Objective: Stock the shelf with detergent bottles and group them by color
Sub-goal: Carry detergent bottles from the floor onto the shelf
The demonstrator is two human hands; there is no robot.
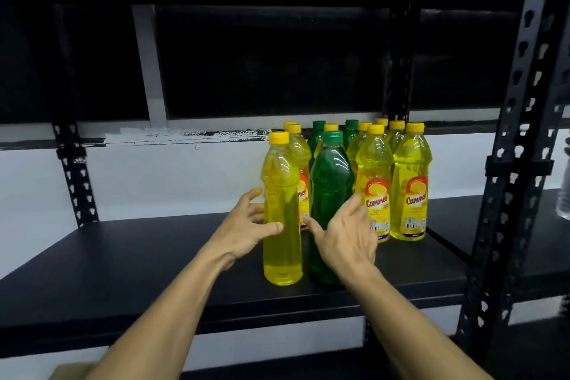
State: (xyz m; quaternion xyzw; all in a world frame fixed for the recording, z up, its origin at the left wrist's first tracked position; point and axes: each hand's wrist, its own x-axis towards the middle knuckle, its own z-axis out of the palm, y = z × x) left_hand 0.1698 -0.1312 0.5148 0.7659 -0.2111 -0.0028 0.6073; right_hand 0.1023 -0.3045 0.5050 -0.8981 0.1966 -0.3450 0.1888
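A front yellow detergent bottle (pixel 282 210) and a front green bottle (pixel 331 170) stand upright side by side near the black shelf's (pixel 138 256) front edge. My left hand (pixel 246 225) is spread at the yellow bottle's left side, its thumb lying across the front and its fingers apart. In front of the green bottle, my right hand (pixel 345 234) has straight, spread fingers and hides the bottle's lower half. Behind them stand several yellow bottles (pixel 408 185) with red labels, with two more green bottles (pixel 317 133) mixed in among them.
The shelf board stretches bare to the left of the bottles. A black perforated upright (pixel 512 163) stands at the right and another (pixel 74 182) at the back left. A clear object (pixel 564 194) shows at the right edge. A white wall lies behind.
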